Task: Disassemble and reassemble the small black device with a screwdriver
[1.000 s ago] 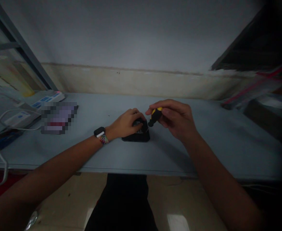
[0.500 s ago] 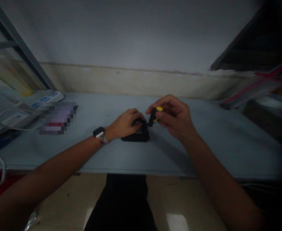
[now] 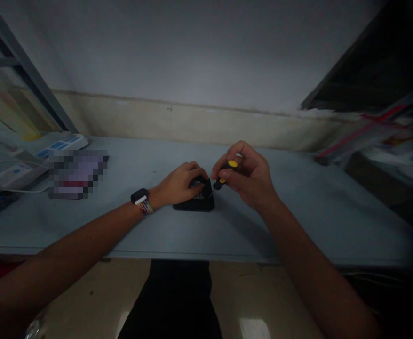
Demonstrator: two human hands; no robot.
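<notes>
A flat black box (image 3: 194, 205) with rounded corners lies on the table. My left hand (image 3: 183, 184) rests over its top and grips it, fingers bent over the far side and thumb across the upper face. Pale markings show beside the thumb. In my right hand (image 3: 250, 176) is a small screwdriver (image 3: 232, 164) with a black and yellow handle, held between thumb and fingers. Its thin shaft slants down to the box's right edge. Whether the tip sits in a screw is too small to tell.
On the left of the grey table (image 3: 129, 160) lie a pixelated flat object (image 3: 77, 174), a white power strip (image 3: 63, 146) and white cables. A bag with a red edge (image 3: 361, 132) stands at the right. The wall runs along the back.
The whole view has shifted slightly. My right fingers have changed their position around the screwdriver handle, and its yellow markings show differently. My left hand stays on the box.
</notes>
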